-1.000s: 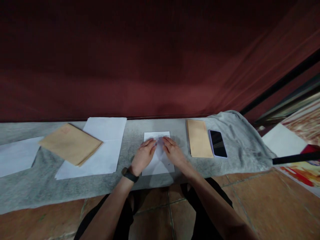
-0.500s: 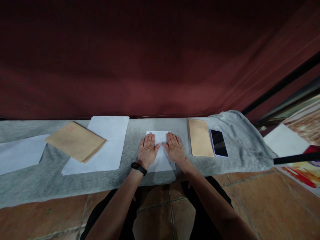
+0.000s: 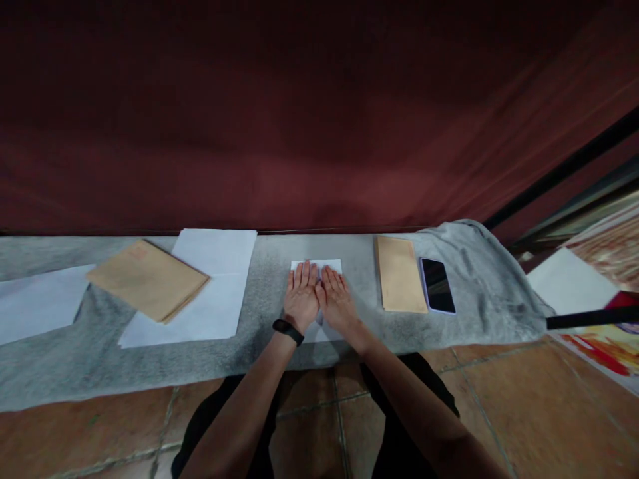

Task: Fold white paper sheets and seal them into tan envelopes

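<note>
A white sheet of paper (image 3: 329,266) lies on the grey cloth (image 3: 269,293) in front of me, mostly covered by my hands. My left hand (image 3: 301,297), with a black band on its wrist, lies flat on the paper, fingers stretched out and close together. My right hand (image 3: 336,301) lies flat beside it, fingers out, touching the left hand. Both palms press down on the sheet. Neither hand grips anything.
To the right lie a tan envelope (image 3: 400,274) and a dark phone (image 3: 437,285). To the left a stack of tan envelopes (image 3: 147,279) rests on white sheets (image 3: 210,293); another white sheet (image 3: 34,303) lies farther left. A dark red curtain hangs behind. Tiled floor lies below.
My hands went from curled fingers over the paper's middle to lying flat, then slid together until they touch. The visible part of the paper has become shorter.
</note>
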A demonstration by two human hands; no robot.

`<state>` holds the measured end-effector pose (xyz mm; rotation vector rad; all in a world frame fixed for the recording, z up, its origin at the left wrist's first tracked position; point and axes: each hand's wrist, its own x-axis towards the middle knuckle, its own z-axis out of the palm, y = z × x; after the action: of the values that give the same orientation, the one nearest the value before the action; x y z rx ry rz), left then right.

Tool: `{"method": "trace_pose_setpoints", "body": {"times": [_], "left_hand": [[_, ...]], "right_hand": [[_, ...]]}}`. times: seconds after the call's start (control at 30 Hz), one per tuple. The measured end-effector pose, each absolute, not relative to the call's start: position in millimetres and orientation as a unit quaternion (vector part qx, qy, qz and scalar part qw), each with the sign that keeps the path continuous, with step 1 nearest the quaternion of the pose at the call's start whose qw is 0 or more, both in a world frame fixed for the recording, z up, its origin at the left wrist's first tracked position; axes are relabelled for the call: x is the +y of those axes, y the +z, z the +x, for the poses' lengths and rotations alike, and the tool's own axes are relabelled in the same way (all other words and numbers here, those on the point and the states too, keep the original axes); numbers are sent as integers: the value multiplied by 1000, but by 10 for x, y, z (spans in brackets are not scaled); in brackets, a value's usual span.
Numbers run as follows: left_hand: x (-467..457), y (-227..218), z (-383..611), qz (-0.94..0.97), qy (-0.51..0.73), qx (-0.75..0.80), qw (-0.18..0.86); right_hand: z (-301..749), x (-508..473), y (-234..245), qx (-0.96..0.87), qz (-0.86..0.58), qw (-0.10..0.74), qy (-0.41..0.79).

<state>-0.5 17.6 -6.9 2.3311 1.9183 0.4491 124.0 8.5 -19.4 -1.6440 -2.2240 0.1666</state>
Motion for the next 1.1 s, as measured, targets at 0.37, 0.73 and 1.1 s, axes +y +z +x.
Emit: {"method": "trace_pose_setpoints", "body": {"times": [0.37, 0.73, 1.1], "left_hand": [[-9, -233, -255, 743, 167, 648, 11], [-286, -58, -501, 765, 162, 623, 3], [-756, -103, -264, 872, 66, 484, 40]], "right_hand": [[1419, -171, -264, -792, -581, 187, 3], [1763, -196, -149, -766, -624, 156, 8], [1564, -716, -174, -866, -465, 174, 51]]}}
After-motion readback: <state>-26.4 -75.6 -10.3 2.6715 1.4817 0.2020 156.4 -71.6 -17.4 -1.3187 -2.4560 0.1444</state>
